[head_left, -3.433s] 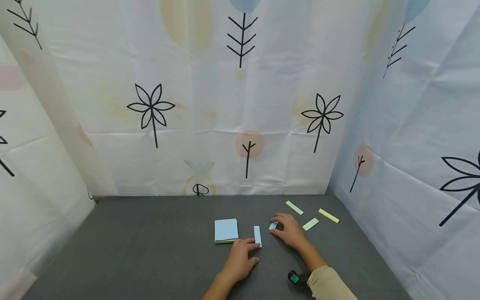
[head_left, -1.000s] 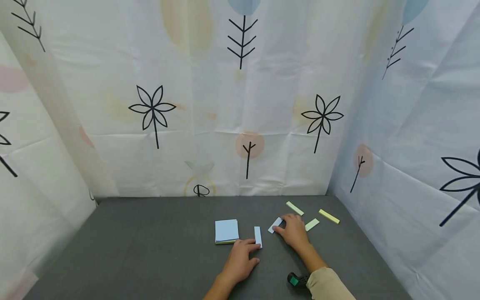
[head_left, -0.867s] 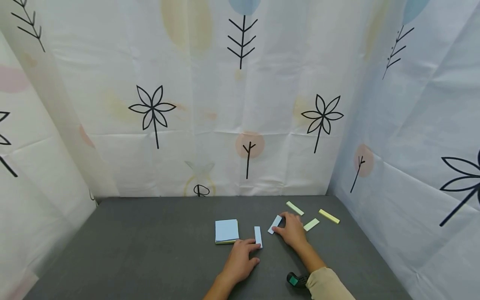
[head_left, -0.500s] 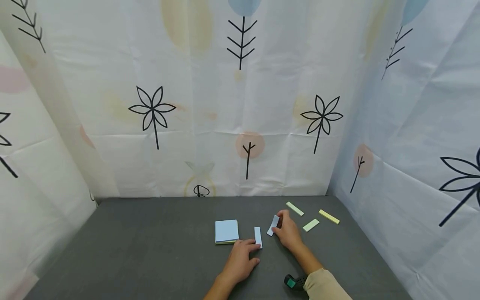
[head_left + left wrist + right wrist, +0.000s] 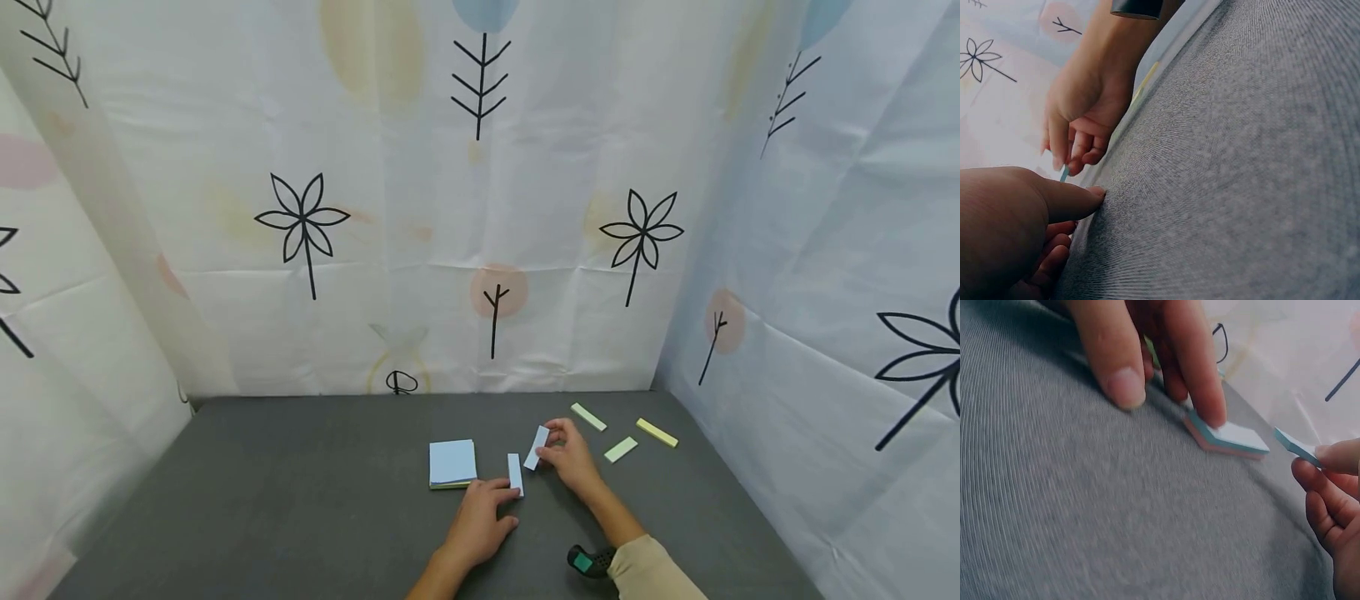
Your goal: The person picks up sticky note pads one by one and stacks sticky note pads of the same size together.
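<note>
On the grey table top (image 5: 300, 500), my left hand (image 5: 480, 517) lies flat with its fingertips pressing the near end of a folded blue paper strip (image 5: 514, 473). My right hand (image 5: 572, 457) pinches a second blue strip (image 5: 536, 447) between thumb and fingers, holding it tilted just right of the first one. In the right wrist view the held strip (image 5: 1297, 447) sticks out from the right fingers (image 5: 1329, 500), while a left finger (image 5: 1197, 375) presses on the flat blue piece (image 5: 1229, 437). The left wrist view shows the left thumb (image 5: 1072, 200) on the table, the right hand (image 5: 1085, 119) behind it.
A square blue pad of notes (image 5: 452, 461) lies left of the strips. Two green strips (image 5: 588, 417) (image 5: 621, 449) and a yellow one (image 5: 657, 432) lie to the right. Printed curtains (image 5: 480, 208) close in the back and both sides. A dark wrist device (image 5: 588, 560) sits on the right arm.
The right hand picked up the blue strip from the table and carried it left, closer to the strip under the left hand. The left hand has stayed put.
</note>
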Tool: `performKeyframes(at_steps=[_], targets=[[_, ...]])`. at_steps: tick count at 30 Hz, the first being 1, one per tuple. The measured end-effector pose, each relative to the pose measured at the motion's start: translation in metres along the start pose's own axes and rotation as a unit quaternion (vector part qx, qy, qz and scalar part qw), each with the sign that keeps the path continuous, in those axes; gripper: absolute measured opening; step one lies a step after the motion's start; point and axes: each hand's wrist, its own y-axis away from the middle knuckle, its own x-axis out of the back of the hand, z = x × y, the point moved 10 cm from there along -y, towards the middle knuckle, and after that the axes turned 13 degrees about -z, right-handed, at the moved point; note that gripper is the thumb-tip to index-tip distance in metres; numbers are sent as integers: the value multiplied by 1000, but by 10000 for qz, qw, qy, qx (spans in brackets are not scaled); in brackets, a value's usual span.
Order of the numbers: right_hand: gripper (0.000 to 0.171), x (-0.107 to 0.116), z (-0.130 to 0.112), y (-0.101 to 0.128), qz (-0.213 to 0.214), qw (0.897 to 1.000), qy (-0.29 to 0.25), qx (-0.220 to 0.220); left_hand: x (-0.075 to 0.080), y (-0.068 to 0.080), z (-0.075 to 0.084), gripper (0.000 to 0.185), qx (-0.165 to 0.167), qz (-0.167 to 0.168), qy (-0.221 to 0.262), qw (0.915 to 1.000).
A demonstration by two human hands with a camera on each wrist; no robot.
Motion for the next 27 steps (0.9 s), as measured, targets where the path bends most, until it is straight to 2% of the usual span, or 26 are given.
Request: performKeyframes(at_steps=[5,10,14,17,19,27], targets=[[42,-7,2,-4,-105,9991,-403,-103,1,0,0,36,-6,-2,-13,10000],[41,-14,0,-8,-213,9995,-215,-74,4,1,2,36,-116,65,-46,9999],[38,-22,-3,-10,-319,9981,525,99,7,3,5,36,-215,134,-41,9997],[36,-26,-5,-11,-300,9897,1385,193,6,2,4,36,-178,89,-14,9998],[35,-28,-5,-11,-280,9838,1762,187,5,2,4,36,-148,29,20,9999],[34,-28,-3,-14,-314,9799,1967,79,0,1,3,39,-208,-156,195,9995]])
